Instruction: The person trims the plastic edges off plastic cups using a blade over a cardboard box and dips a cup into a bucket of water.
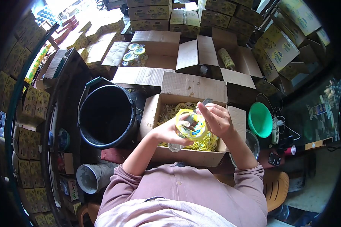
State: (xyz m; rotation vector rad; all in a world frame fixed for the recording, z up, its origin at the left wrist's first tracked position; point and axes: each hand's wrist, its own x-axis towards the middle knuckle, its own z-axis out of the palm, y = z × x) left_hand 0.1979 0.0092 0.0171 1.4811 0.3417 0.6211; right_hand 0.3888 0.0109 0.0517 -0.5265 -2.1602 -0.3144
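Observation:
In front of my chest, over an open cardboard box (193, 84), my left hand (166, 131) is wrapped around a clear plastic cup (175, 147). Yellow printed film (196, 133) with white and blue marks surrounds the cup's upper end. My right hand (219, 119) is closed at the film's right side, its index finger raised. From its fingers sticks out a thin, flat grey blade (207, 101); its lower part is hidden. Yellow and pale film scraps (206, 144) lie in the box beneath both hands.
A large black bucket (107, 115) stands left of the box, a green bowl (260, 120) to its right. Behind, one open carton holds lidded cups (134, 53), another a stack of cups (226, 59). A grey bucket (93, 178) lies at lower left.

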